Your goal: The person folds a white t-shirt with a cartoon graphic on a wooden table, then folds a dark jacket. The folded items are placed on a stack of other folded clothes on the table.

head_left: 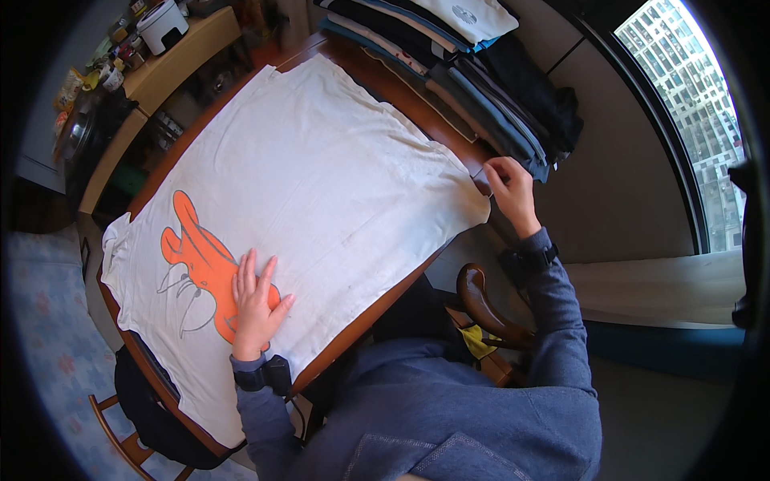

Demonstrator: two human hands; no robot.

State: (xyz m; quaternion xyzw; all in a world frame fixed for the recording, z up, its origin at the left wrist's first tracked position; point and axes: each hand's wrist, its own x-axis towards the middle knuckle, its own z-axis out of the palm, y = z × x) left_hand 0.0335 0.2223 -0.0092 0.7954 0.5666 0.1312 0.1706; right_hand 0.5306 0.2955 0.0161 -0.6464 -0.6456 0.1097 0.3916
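Observation:
A white T-shirt (337,174) with an orange cartoon print (204,258) lies spread over a dark wooden table (355,330), some wrinkles across its cloth. My left hand (258,306) rests palm down on the shirt at the print's near end, fingers apart, holding nothing. At the shirt's right corner, my right hand (511,189) is raised by the table's edge with its fingers curled and thumb close to the index finger. Whether any cloth is pinched between those fingertips cannot be made out.
Stacks of folded clothes (385,36) and dark folded garments (499,102) stand along the table's far right side. A wooden chair (481,300) with a yellow cloth (477,341) is beside me. Another chair (129,448) stands at lower left, near a floral-patterned cover (51,312). A shelf (180,54) holds a white appliance (161,27).

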